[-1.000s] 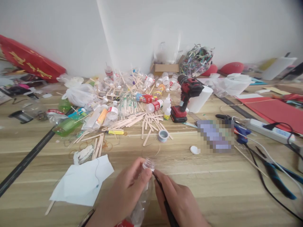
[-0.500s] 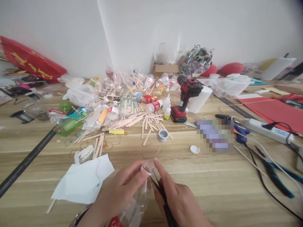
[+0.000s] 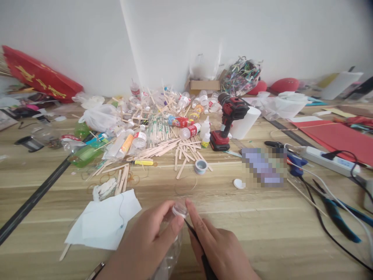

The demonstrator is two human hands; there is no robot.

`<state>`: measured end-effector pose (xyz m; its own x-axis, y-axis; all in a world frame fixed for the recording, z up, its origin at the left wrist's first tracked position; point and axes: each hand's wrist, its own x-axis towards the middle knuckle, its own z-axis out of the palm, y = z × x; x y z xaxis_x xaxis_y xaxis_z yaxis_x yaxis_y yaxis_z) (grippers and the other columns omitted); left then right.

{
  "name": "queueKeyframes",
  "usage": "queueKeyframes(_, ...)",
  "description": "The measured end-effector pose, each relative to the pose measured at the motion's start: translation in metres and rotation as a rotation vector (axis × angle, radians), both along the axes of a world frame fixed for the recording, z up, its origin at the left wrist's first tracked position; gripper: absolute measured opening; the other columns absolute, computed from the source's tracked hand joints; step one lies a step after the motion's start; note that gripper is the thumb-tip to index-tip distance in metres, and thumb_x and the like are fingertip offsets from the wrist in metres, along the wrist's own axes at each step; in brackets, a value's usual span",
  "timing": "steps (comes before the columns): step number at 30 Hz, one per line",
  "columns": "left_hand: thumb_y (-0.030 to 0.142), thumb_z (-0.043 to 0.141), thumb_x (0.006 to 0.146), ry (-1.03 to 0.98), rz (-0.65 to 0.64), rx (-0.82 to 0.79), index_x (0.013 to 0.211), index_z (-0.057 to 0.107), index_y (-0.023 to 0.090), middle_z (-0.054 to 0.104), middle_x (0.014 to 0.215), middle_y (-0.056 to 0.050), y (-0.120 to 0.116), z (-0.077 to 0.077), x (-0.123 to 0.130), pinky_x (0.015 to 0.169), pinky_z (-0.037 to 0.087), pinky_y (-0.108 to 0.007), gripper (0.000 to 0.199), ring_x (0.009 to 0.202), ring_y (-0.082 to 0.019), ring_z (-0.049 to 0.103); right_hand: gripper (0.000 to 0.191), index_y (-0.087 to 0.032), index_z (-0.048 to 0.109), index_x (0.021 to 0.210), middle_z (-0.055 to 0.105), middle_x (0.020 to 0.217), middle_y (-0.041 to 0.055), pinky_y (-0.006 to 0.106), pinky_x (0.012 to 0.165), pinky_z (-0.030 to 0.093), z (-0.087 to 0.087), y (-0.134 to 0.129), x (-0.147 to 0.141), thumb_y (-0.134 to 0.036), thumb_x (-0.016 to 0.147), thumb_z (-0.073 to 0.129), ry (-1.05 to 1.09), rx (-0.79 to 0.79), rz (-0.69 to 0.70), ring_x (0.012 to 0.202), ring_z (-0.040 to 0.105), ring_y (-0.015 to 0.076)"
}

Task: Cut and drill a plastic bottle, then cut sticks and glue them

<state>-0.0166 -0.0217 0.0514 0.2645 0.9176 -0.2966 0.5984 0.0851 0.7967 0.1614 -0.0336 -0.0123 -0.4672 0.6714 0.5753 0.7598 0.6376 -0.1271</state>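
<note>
A clear plastic bottle (image 3: 170, 254) points its neck up and away at the bottom centre. My left hand (image 3: 148, 241) is wrapped round it just below the mouth, thumb and index finger at the white neck ring (image 3: 179, 211). My right hand (image 3: 217, 243) grips a dark, slim tool (image 3: 207, 266), its narrow end reaching the bottle's neck. The right index finger is stretched along and touches the neck area. The tool's tip is hidden by the fingers and bottle, and I cannot make out its exact kind.
White paper (image 3: 101, 221) lies left of my hands. Beyond are a tape roll (image 3: 201, 167), a white cap (image 3: 239, 183), wooden sticks (image 3: 163, 149) and a red drill (image 3: 225, 124). At right are pliers (image 3: 339, 217), a glue gun (image 3: 295, 165) and a power strip (image 3: 332, 161).
The bottle has tilted a little, and its red label has gone out of view. My right index finger has moved slightly left, closer against the neck.
</note>
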Motion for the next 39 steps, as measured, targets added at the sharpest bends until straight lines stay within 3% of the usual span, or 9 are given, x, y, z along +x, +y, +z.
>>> queueKeyframes(6, 0.052, 0.038, 0.094, -0.017, -0.027, 0.015, 0.109, 0.06, 0.024, 0.07, 0.107, -0.005, -0.002, 0.0, -0.002, 0.087, 0.046, -0.032, 0.039, 0.101, -0.024, 0.062, 0.053, -0.011, -0.01, 0.154, 0.073, 0.081, 0.0029, 0.025, 0.034, 0.045, 0.002, -0.002, 0.001, -0.023, 0.106, 0.009, 0.055, -0.061, 0.064, 0.042, 0.064, 0.0163)
queueKeyframes(13, 0.056, 0.037, 0.093, -0.099, -0.034, -0.023, 0.091, 0.062, 0.022, 0.062, 0.074, 0.0, -0.001, 0.002, -0.009, 0.082, 0.047, -0.031, 0.042, 0.077, -0.02, 0.059, 0.053, -0.012, -0.01, 0.154, 0.066, 0.06, -0.0043, 0.022, 0.03, 0.041, -0.001, -0.004, 0.0, -0.023, 0.106, 0.007, 0.059, -0.132, 0.082, 0.033, 0.058, 0.0159)
queueKeyframes(19, 0.056, 0.038, 0.092, -0.1, -0.027, -0.009, 0.096, 0.063, 0.022, 0.061, 0.072, 0.001, -0.002, 0.004, -0.009, 0.08, 0.048, -0.03, 0.043, 0.069, -0.018, 0.056, 0.063, -0.014, -0.006, 0.155, 0.068, 0.065, -0.0028, 0.021, 0.033, 0.043, 0.0, -0.007, 0.001, -0.014, 0.099, 0.023, 0.089, -0.183, 0.086, 0.037, 0.061, 0.0169)
queueKeyframes(25, 0.056, 0.038, 0.093, -0.101, -0.017, -0.009, 0.102, 0.066, 0.021, 0.066, 0.076, -0.002, -0.002, 0.008, -0.007, 0.073, 0.049, -0.028, 0.046, 0.073, -0.02, 0.06, 0.071, -0.021, -0.006, 0.156, 0.072, 0.075, -0.0013, 0.022, 0.039, 0.049, -0.002, -0.007, 0.001, -0.009, 0.094, 0.027, 0.102, -0.282, 0.085, 0.046, 0.067, 0.0188)
queueKeyframes(33, 0.051, 0.041, 0.091, -0.052, 0.001, 0.027, 0.095, 0.068, 0.022, 0.069, 0.076, -0.001, -0.003, 0.01, -0.006, 0.074, 0.05, -0.028, 0.039, 0.076, -0.021, 0.062, 0.056, -0.023, -0.012, 0.155, 0.073, 0.075, -0.0021, 0.023, 0.033, 0.046, 0.004, -0.008, 0.001, -0.026, 0.105, 0.014, 0.095, -0.264, 0.057, 0.042, 0.065, 0.0191)
queueKeyframes(39, 0.052, 0.04, 0.092, 0.006, 0.01, 0.033, 0.095, 0.066, 0.023, 0.069, 0.081, -0.003, -0.003, 0.006, -0.005, 0.074, 0.049, -0.029, 0.039, 0.079, -0.022, 0.062, 0.055, -0.024, -0.014, 0.154, 0.071, 0.091, 0.0059, 0.027, 0.031, 0.048, 0.009, -0.005, 0.001, -0.036, 0.106, 0.01, 0.035, -0.208, 0.004, 0.039, 0.063, 0.0179)
